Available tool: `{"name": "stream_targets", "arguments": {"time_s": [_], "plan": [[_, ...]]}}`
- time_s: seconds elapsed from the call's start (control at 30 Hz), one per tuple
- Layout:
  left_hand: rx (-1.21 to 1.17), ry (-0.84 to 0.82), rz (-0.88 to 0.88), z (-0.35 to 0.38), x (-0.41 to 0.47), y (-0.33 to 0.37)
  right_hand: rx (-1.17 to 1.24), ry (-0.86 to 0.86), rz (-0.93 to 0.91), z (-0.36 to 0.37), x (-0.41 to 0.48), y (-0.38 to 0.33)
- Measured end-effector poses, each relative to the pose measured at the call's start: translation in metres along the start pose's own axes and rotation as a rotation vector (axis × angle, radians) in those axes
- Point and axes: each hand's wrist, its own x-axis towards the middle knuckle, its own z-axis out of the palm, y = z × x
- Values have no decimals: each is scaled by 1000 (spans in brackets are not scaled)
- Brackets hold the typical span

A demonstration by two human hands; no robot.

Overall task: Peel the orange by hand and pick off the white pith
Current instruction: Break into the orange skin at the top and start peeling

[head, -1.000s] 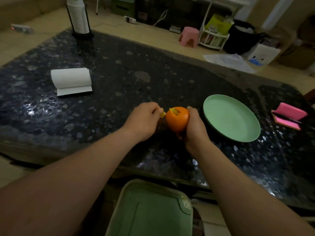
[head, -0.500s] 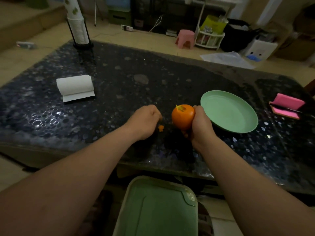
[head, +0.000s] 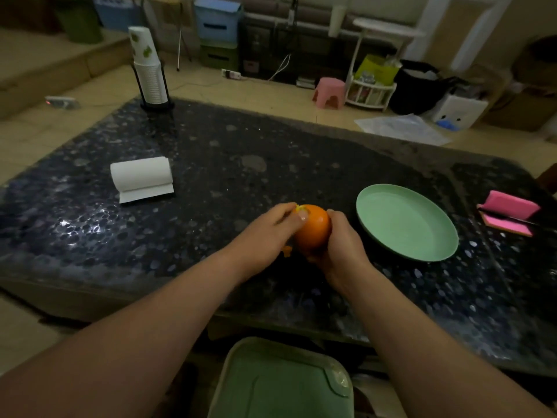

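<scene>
An orange (head: 313, 229) is held just above the dark speckled table (head: 211, 164), near its front edge. My right hand (head: 343, 251) grips it from the right and underneath. My left hand (head: 268, 233) is against the orange's left side, thumb pressed onto the top by a small torn, yellowish opening in the peel. A small scrap of orange peel (head: 287, 250) lies on the table just below my left hand. The far side of the orange is hidden.
A green plate (head: 407, 221) sits right of the orange. A paper towel roll (head: 141, 178) lies at the left, a cup stack in a holder (head: 149, 70) at the back left, a pink object (head: 509, 211) at the right edge. A green bin lid (head: 280, 384) is below the table.
My left hand dropped a peel scrap on the table and has come back to the orange, thumb now on its top. The right hand kept its grip on the fruit.
</scene>
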Motion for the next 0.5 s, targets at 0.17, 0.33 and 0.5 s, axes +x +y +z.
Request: {"name": "stream_targets", "arguments": {"time_s": [0.17, 0.33, 0.5], "plan": [[43, 121, 44, -11, -3, -5, 72, -244, 70, 4, -10, -5], [176, 151, 171, -23, -11, -7, -397, -263, -253, -6, -23, -22], [340, 104, 189, -23, -16, -7, -654, -247, -422, -10, -32, -26]]}}
